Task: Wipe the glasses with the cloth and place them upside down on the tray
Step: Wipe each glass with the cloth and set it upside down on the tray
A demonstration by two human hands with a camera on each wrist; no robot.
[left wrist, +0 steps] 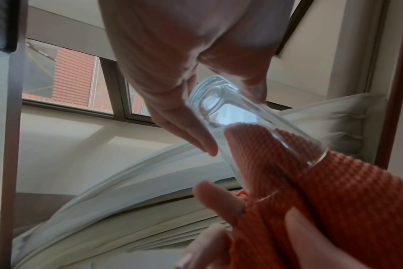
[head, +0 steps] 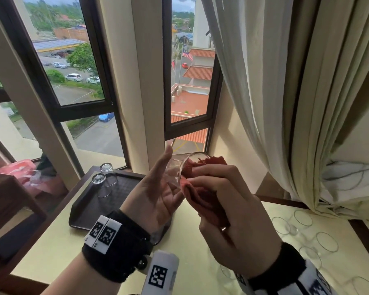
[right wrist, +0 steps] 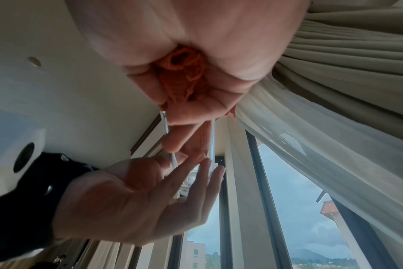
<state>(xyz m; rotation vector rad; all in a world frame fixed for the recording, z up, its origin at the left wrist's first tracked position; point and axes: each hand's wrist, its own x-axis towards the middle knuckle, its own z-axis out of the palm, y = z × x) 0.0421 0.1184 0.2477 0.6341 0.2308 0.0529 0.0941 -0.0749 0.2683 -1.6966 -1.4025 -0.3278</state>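
A clear glass (head: 176,170) lies on its side in the air above the table, its mouth toward my right hand (head: 232,209). That hand grips a red-orange cloth (head: 209,201), part of it pushed into the glass (left wrist: 221,109). My left hand (head: 160,188) is open, its straight fingers against the base end of the glass (right wrist: 191,180). Below and to the left, a dark tray (head: 83,209) carries two glasses standing upside down (head: 106,173), (head: 99,186). In the right wrist view the cloth (right wrist: 182,81) bunches in my palm.
Several upright glasses (head: 326,241) stand on the pale table (head: 62,252) at the right. A cream curtain (head: 285,103) hangs close on the right. Windows are straight ahead. Dark wooden furniture (head: 13,199) and a pink bag (head: 26,173) are at the left.
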